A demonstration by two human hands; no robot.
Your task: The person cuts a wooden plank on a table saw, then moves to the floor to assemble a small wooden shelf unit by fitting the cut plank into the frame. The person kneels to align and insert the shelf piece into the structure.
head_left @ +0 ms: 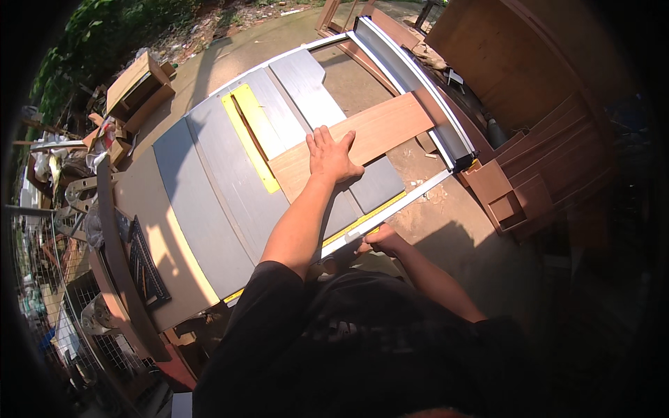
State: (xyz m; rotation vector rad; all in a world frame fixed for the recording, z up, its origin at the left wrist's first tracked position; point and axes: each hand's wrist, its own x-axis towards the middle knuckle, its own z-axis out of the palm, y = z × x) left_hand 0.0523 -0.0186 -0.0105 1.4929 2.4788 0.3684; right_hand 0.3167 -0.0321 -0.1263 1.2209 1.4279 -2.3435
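Note:
My left hand [333,159] lies flat with its fingers spread on a reddish-brown wooden board [390,127]. The board rests across the grey metal top of a table saw [226,160]. Its left end is beside the yellow insert plate [259,143], which has a long dark slot; its right end reaches the metal rip fence [418,73]. At the saw's front edge, below the pale front rail [411,196], my right hand [385,242] is closed, its fingers curled. A bit of yellow shows by its fingertips, but what they grip is hidden.
A black triangular square [146,268] lies on the wooden side panel [143,191] at left. Brown boards and panels [550,167] are stacked at right. An open wooden box [139,94] stands on the ground at far left. Wood shavings [424,198] lie beneath the rail.

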